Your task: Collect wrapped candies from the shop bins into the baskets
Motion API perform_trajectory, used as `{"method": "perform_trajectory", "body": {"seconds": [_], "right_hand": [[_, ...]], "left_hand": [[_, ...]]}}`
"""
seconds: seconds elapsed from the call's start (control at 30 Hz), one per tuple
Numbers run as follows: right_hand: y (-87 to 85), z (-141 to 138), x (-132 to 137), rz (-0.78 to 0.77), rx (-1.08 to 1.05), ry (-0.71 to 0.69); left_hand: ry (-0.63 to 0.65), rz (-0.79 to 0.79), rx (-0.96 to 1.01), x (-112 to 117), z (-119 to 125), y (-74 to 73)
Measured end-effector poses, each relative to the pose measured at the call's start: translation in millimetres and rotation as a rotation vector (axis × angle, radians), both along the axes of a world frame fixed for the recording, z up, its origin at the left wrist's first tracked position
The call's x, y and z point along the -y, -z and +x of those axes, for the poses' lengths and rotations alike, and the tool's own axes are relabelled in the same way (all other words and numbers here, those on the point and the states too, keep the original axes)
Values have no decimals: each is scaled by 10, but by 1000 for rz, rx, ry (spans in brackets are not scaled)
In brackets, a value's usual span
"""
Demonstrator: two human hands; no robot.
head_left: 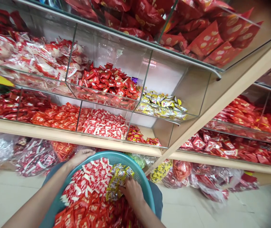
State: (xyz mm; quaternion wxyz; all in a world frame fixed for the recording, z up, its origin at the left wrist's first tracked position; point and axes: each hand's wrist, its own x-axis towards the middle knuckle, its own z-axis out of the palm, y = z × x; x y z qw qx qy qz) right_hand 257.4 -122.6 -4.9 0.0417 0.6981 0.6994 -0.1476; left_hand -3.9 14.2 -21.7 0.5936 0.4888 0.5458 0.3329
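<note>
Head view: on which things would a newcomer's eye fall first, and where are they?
Probably the teal basket at the bottom centre, where red-and-white packets lie beside yellow packets, with red packets in front. The right hand is at the yellow packets; the left hand is at the basket's far left rim. Next, perhaps, the large red bags at the top right.

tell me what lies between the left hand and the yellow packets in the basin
In the head view, the teal basin's rim and then red-and-white packets lie between the left hand and the yellow packets.
</note>
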Motion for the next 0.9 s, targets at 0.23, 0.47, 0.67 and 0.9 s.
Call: {"method": "perform_trajectory", "body": {"seconds": [0.23, 0.47, 0.67, 0.9], "right_hand": [[-135, 67, 34, 45, 14, 37], [-170, 3, -32, 236, 12, -159], [66, -246, -100, 231, 92, -143], [-127, -92, -29, 201, 86, -101]], "left_hand": [[-10, 6, -18, 4, 27, -42], [-14, 22, -29, 9, 34, -47], [-32, 39, -37, 8, 13, -31], [-26, 28, -29, 7, 8, -30]]}}
